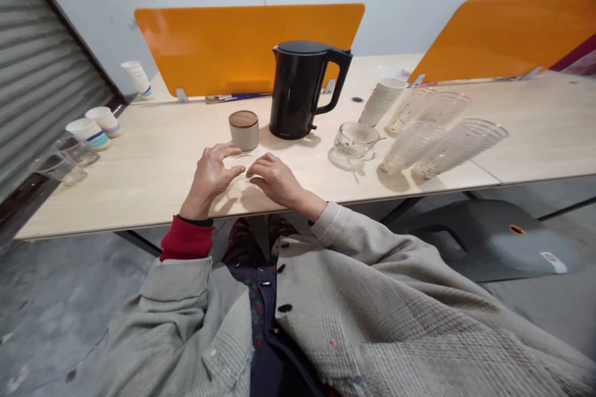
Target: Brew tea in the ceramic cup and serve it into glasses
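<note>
Your two hands face each other low over the counter, near its front edge, around a faint clear thing whose curved rim is about all that shows between them. Your left hand makes a loose C, thumb well apart from the fingers; your right hand is bent more closely, palm down, fingertips near the left thumb. Whether either grips the clear thing cannot be told; the curved fingers suggest they are shaping themselves to its round wall. Just behind stands a lidded canister, with the black kettle upright to its right, handle turned rightward, perhaps for an easy right-hand reach. Further right, a glass cup sits on a saucer, beside leaning-looking stacks of clear cups, probably nested to save space. Room to move lies leftward, as far as the paper cups near the left end; forward reach is limited by the canister, the kettle and the orange divider, and the front edge runs close below your wrists
</note>
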`<act>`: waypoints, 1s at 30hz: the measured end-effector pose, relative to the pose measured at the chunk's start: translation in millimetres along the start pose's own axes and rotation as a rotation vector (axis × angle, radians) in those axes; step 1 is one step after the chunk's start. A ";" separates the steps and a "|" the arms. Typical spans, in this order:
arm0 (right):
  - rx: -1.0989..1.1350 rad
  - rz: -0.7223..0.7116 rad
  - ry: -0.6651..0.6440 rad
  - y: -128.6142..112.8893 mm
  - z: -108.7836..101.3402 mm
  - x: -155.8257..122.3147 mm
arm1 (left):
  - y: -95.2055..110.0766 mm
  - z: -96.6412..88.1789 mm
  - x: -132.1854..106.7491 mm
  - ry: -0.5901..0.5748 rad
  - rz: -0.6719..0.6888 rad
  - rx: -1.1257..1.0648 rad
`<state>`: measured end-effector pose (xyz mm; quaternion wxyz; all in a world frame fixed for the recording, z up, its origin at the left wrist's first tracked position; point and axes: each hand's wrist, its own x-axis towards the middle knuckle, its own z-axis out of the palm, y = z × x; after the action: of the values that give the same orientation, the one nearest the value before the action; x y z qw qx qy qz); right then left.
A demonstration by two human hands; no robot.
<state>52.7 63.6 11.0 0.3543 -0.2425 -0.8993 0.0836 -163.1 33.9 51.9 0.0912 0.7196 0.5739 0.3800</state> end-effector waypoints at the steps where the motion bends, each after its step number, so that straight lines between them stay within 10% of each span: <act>1: 0.008 -0.011 0.018 1.2 -2.4 -0.7 | -2.9 -0.4 -0.8 0.035 0.000 -0.057; 11: -0.087 0.236 0.165 50.3 -47.5 38.6 | -35.6 20.5 -40.6 0.150 -0.215 -0.599; 20: -0.045 0.361 -0.024 99.3 -10.2 106.9 | -34.5 51.2 -40.0 0.042 -0.106 -0.468; 30: -0.038 0.453 -0.011 118.3 22.7 123.7 | -29.4 71.9 -19.1 0.068 -0.183 -0.473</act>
<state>3.9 228.1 30.0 0.3169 -0.4445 -0.8251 0.1454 -139.5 48.3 -23.2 0.2717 0.6100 0.5346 0.5180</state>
